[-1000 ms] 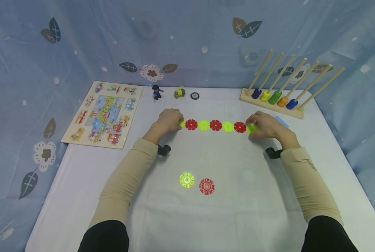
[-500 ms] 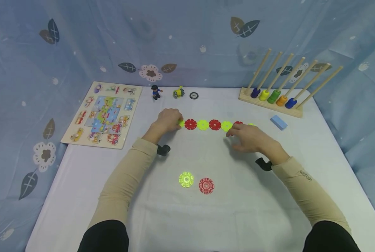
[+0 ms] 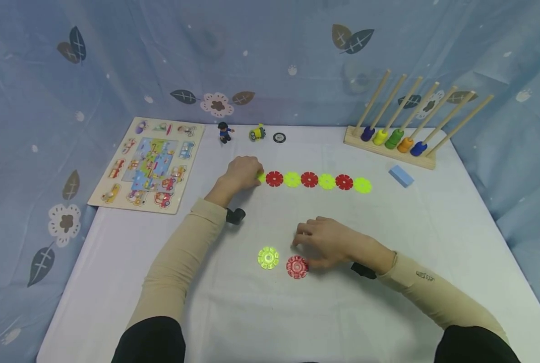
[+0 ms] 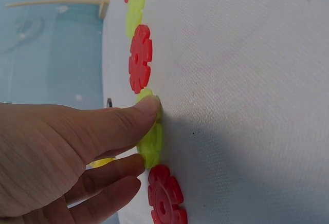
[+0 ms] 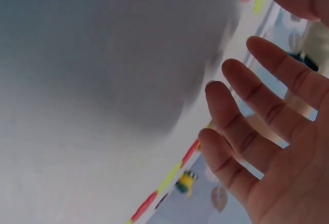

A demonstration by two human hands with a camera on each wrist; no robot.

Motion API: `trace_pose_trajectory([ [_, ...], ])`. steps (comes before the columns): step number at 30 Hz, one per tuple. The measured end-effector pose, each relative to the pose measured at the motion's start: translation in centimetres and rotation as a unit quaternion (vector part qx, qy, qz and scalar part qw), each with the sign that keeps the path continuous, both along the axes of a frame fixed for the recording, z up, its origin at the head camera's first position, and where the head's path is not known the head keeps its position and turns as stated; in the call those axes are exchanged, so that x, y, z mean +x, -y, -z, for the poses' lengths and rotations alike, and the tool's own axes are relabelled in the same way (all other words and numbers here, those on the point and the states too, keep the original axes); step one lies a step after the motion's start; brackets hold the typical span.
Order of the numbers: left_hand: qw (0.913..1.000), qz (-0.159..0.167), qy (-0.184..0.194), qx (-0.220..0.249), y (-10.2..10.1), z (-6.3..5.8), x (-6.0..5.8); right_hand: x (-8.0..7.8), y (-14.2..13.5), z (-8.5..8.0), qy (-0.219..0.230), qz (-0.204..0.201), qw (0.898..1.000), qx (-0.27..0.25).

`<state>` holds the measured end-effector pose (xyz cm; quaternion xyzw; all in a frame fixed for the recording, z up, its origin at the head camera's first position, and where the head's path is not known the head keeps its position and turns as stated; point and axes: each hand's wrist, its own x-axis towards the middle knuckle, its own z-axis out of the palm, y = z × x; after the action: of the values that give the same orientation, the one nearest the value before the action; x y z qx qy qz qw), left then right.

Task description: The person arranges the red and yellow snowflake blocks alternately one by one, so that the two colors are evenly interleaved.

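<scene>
A row of flower-shaped snap discs, alternating red [image 3: 309, 179] and yellow-green [image 3: 362, 185], lies across the white table. At its left part my left hand [image 3: 241, 174] pinches a yellow-green disc [image 4: 150, 144] between thumb and fingers. Below that disc in the left wrist view is another red disc [image 4: 165, 198], which the hand hides in the head view. Nearer to me lie a loose yellow-green disc [image 3: 268, 258] and a loose red disc [image 3: 297, 267]. My right hand [image 3: 328, 241] is just right of the red disc, fingers spread and holding nothing.
At the back left lies a wooden picture puzzle [image 3: 147, 164]. Along the back stand a toy figure [image 3: 224, 132], a small yellow-green toy [image 3: 257, 133] and a black round token [image 3: 279, 137]. A peg rack with beads [image 3: 390, 143] and a blue block [image 3: 401, 176] are at the right.
My right hand has let go of the yellow-green disc at the row's right end and come leftward and nearer, to the loose red disc. The left hand has stayed in place.
</scene>
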<state>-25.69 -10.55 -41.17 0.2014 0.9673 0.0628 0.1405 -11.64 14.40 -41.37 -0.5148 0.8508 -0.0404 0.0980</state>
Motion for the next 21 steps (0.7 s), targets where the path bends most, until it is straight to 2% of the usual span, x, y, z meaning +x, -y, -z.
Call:
trace_pose_trajectory([
  [5, 1.0000, 0.000, 0.005, 0.002, 0.1, -0.2, 0.1, 1.4, 1.2, 0.1, 0.008, -0.023, 1.000, 0.015],
  [13, 1.0000, -0.002, -0.004, 0.007, 0.2, -0.2, 0.1, 2.9, 2.6, 0.2, -0.012, -0.057, 0.998, 0.036],
  [21, 1.0000, 0.002, -0.007, 0.006, 0.1, -0.1, 0.1, 3.5, 3.2, 0.3, 0.000, -0.051, 0.997, 0.059],
])
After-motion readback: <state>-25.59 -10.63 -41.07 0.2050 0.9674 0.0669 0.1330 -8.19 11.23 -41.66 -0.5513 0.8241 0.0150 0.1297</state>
